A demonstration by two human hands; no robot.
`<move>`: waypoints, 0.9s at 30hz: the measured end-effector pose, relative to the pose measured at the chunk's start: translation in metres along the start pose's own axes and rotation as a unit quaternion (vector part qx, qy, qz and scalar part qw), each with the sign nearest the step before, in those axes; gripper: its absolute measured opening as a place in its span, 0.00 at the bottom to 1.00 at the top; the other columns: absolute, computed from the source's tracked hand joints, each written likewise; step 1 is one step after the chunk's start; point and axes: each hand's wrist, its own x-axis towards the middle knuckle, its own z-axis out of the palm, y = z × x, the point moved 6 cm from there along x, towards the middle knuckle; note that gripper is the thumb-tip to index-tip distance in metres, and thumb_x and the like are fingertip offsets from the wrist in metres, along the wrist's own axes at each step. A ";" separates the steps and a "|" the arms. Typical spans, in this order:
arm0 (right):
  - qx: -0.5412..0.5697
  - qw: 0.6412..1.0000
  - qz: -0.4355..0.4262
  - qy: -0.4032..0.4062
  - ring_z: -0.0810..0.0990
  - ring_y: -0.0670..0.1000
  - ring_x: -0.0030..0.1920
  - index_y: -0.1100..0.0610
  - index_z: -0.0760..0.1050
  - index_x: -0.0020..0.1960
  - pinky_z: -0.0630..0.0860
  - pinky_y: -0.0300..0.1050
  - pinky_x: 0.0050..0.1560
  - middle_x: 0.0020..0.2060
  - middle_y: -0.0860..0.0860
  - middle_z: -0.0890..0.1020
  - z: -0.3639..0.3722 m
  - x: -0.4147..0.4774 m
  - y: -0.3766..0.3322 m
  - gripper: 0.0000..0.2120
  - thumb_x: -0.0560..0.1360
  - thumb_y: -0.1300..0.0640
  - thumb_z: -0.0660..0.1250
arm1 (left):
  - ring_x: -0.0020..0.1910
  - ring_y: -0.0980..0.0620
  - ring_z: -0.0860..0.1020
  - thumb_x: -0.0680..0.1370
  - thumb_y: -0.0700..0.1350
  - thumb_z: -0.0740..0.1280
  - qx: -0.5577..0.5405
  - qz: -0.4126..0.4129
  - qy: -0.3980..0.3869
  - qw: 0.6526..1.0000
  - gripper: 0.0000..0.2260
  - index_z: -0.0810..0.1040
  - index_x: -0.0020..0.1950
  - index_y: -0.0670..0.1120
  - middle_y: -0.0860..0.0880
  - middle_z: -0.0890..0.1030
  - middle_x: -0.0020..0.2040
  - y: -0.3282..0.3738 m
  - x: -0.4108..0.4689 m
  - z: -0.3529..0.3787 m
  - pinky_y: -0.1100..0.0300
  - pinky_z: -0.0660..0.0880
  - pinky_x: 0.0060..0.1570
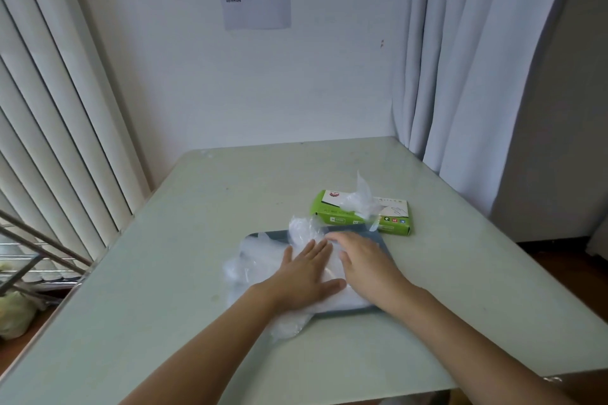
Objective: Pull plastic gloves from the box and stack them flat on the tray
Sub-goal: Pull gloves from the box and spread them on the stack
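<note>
Where the fingers lie: the fingers [316, 248] of the left hand [306, 273] are straight and close together, thumb spread wide, pressed flat on clear plastic; those of the right hand [365, 263] reach forward, blurred at the tips, also laid out and gripping nothing.
Palms: both rest side by side on the pile, the left thumb almost meeting the right wrist.
Gloves: a crumpled, translucent heap of plastic gloves [256, 260] lies under and around the hands, puffed up at its far edge.
Tray: the blue tray [383, 245] shows only at its far, right and near rims; the heap spills over its left side and near-left corner onto the table [214, 200].
Box: the green box [393, 221] lies just beyond the tray's far right corner, with the next glove [360, 199] standing out of its slot.
Step in hand: this looks like the flattening step, with air being pressed out of a glove just laid on the stack.
Progress: several gloves seem stacked, though loosely and off-centre.
Next move: probably a smoothing stroke outward, then drawing the overhanging plastic back inside the rims; after that the right hand is the nearer one to pinch the glove at the box.
Care needed: thin film slides and springs back, so light, even pressure will likely serve better than a quick sweep.
</note>
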 end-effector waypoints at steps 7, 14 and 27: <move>-0.050 0.969 0.002 -0.242 0.39 0.46 0.77 0.47 0.41 0.78 0.37 0.43 0.73 0.78 0.47 0.42 0.039 -0.008 0.027 0.28 0.82 0.42 0.47 | 0.78 0.54 0.41 0.76 0.70 0.47 0.053 -0.006 -0.001 0.999 0.38 0.41 0.79 0.51 0.54 0.42 0.79 -0.016 -0.013 0.004 0.49 0.39 0.75; -0.164 0.943 -0.011 -0.289 0.38 0.51 0.77 0.46 0.38 0.78 0.38 0.49 0.75 0.77 0.49 0.38 0.032 -0.005 0.040 0.37 0.77 0.33 0.50 | 0.78 0.51 0.41 0.64 0.78 0.36 0.133 -0.062 -0.067 0.987 0.49 0.38 0.79 0.51 0.50 0.41 0.79 -0.055 -0.053 -0.017 0.49 0.37 0.74; -0.061 0.996 -0.041 0.053 0.74 0.50 0.49 0.54 0.77 0.48 0.72 0.45 0.48 0.45 0.47 0.75 -0.064 0.052 0.073 0.10 0.69 0.61 0.73 | 0.57 0.56 0.78 0.73 0.62 0.67 -0.031 -0.137 -0.002 0.990 0.25 0.74 0.67 0.53 0.54 0.78 0.63 -0.077 -0.044 -0.135 0.62 0.70 0.61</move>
